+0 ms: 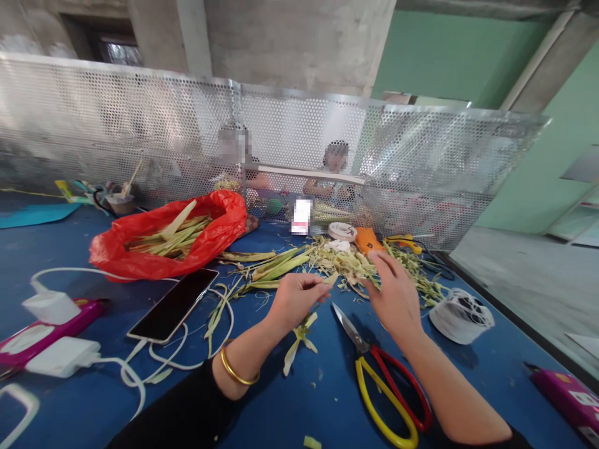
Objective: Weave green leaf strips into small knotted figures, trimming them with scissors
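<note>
My left hand (294, 300), with a gold bangle on the wrist, pinches a small pale strip of corn husk (332, 279) between thumb and fingertips. My right hand (397, 294) is just to the right, its thumb and fingers apart and nothing seen between them. A heap of shredded husk (344, 262) lies right behind both hands. Below the left hand, on the blue table (327, 399), rests a small husk piece with several spread points (300, 342). Scissors (352, 330) with one red and one yellow handle lie between my forearms, blades toward the heap.
A red plastic bag (219, 215) of husks stands at the left back. Nearer are a phone (173, 305), white cables and a power strip (88, 308). A white spool (461, 318) sits at right. Behind runs a perforated metal screen (299, 125), people beyond it.
</note>
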### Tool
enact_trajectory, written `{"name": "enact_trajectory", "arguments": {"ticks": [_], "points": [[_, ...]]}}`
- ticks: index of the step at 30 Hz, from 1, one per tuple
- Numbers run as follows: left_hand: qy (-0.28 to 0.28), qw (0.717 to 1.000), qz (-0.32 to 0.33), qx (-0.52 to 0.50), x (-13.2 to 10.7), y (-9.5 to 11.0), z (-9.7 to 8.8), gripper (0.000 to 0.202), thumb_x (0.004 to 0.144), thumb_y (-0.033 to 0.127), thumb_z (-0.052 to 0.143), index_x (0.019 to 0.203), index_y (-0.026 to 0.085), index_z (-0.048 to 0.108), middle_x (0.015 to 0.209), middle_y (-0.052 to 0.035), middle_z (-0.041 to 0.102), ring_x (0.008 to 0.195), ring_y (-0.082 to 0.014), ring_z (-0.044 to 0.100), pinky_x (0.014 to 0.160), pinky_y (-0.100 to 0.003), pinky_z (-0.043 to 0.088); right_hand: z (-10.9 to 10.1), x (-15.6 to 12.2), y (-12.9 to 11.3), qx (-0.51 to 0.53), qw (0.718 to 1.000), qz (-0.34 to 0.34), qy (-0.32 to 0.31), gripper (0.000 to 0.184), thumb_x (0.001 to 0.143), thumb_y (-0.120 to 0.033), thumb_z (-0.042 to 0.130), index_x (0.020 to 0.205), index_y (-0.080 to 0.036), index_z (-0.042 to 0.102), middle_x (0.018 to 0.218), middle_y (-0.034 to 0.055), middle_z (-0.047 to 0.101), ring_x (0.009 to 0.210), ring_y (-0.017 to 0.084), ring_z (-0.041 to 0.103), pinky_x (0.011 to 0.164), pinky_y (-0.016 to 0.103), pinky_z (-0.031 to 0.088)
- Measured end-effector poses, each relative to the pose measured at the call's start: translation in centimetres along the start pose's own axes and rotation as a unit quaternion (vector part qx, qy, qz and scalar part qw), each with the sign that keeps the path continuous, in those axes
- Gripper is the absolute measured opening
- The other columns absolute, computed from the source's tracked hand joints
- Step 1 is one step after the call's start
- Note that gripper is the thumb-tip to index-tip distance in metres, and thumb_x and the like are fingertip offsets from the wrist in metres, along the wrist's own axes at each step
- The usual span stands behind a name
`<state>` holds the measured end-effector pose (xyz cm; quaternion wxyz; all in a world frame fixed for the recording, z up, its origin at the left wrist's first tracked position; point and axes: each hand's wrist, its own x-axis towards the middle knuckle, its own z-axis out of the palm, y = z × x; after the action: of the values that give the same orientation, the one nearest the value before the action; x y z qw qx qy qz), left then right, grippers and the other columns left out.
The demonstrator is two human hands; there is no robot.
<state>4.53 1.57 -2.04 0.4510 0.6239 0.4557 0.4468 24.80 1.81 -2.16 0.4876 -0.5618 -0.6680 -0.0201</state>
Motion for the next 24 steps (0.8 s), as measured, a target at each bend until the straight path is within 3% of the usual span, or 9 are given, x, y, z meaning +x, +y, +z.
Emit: {"name": "enact_trajectory", "arguments": {"ticks": [2,4,9,12,14,19,24], "points": [[0.0,1.0,0.011,-0.015,-0.1,-0.1,0.2,0.021,0.074,0.036,0.064,0.067,0.017,0.072,0.063,-0.0014,0.068,0.06,-0.015,0.059,0.058,-0.025,0.043,0.1,-0.3,-0.6,0.102,0.991,0.052,-0.07,0.032,0.078,-0.036,0.063,0.105,-0.019,0.068,0.109,0.0126,0.069,0.1,0.03,0.063,0.089,0.045,0.047],[-0.004,1.0,0.027,0.007,-0.3,-0.1,0.4,0.021,0.075,0.035,0.064,0.069,0.017,0.073,0.062,-0.0007,0.067,0.059,-0.0141,0.058,0.058,-0.024,0.042,0.2,-0.9,-1.7,0.211,0.963,0.097,-0.139,0.028,0.079,-0.039,0.064,0.1,-0.021,0.07,0.1,0.0082,0.072,0.092,0.026,0.066,0.084,0.039,0.05],[-0.016,0.993,0.06,0.104,-0.8,0.3,0.5,0.019,0.075,0.03,0.063,0.071,0.018,0.077,0.06,0.0007,0.066,0.055,-0.0122,0.051,0.054,-0.023,0.035,0.6,-2.1,-3.9,0.271,0.944,0.149,-0.119,0.013,0.075,-0.033,0.069,0.077,-0.02,0.07,0.078,0.0028,0.07,0.077,0.02,0.063,0.078,0.033,0.048],[-0.027,0.995,0.06,0.072,-0.7,0.3,0.5,0.022,0.076,0.034,0.063,0.072,0.017,0.077,0.063,-0.0002,0.068,0.056,-0.0121,0.05,0.055,-0.024,0.035,0.9,-2.2,-4.0,0.364,0.898,0.2,-0.142,0.022,0.072,-0.032,0.073,0.09,-0.02,0.069,0.082,0.0018,0.069,0.077,0.018,0.061,0.074,0.031,0.048],[-0.032,0.996,0.053,0.059,-0.6,0.3,0.4,0.023,0.077,0.035,0.063,0.071,0.017,0.076,0.064,-0.0009,0.068,0.057,-0.0124,0.051,0.055,-0.024,0.035,1.0,-2.2,-3.9,0.41,0.872,0.216,-0.156,0.022,0.071,-0.033,0.073,0.088,-0.02,0.068,0.083,0.0016,0.069,0.078,0.018,0.061,0.074,0.029,0.047],[-0.021,0.993,0.08,0.089,-0.5,0.4,0.2,0.019,0.075,0.035,0.066,0.069,0.019,0.074,0.066,-0.0002,0.067,0.063,-0.0138,0.053,0.06,-0.024,0.037,1.2,-2.3,-3.8,0.388,0.882,0.218,-0.153,0.018,0.073,-0.034,0.072,0.072,-0.018,0.064,0.067,-0.002,0.06,0.066,0.013,0.051,0.063,0.024,0.041],[-0.048,0.998,0.032,-0.013,-0.4,0.5,0.2,0.024,0.074,0.038,0.066,0.063,0.016,0.066,0.06,0.0017,0.058,0.057,-0.0108,0.048,0.056,-0.023,0.036,1.2,-2.1,-3.9,0.382,0.886,0.206,-0.165,0.023,0.073,-0.038,0.07,0.068,-0.017,0.061,0.062,-0.0033,0.056,0.06,0.012,0.047,0.057,0.023,0.039]]}}
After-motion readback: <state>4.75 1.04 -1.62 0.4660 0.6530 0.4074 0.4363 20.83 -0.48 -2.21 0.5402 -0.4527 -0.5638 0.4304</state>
